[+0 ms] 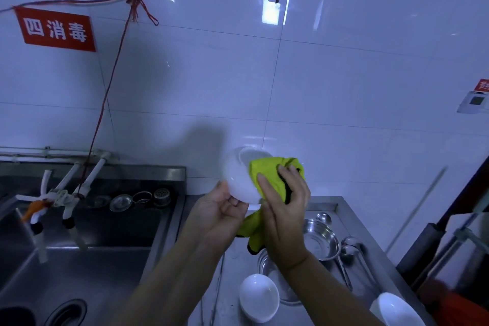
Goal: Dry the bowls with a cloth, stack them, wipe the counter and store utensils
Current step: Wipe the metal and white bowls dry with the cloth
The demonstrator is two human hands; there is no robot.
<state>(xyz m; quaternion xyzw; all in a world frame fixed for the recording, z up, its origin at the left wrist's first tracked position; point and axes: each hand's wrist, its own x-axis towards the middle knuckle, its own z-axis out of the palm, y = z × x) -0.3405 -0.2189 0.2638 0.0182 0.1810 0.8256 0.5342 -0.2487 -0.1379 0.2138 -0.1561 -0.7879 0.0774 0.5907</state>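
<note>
I hold a white bowl [239,176] up in front of the tiled wall, its base turned away from me. My left hand [215,213] grips its lower rim. My right hand [284,202] presses a yellow-green cloth [267,169] against the bowl's right side, fingers curled into the cloth, whose tail hangs down below my hands. On the steel counter [232,307] below stand another white bowl [258,298] and a third white bowl [397,311] at the right edge. A steel bowl [321,239] and ladles [350,249] lie behind them.
A deep steel sink [79,259] with taps [66,198] fills the left side, with strainers [143,198] on its back ledge. A second steel bowl [288,291] sits partly under my right forearm. Dark equipment [449,246] crowds the right edge.
</note>
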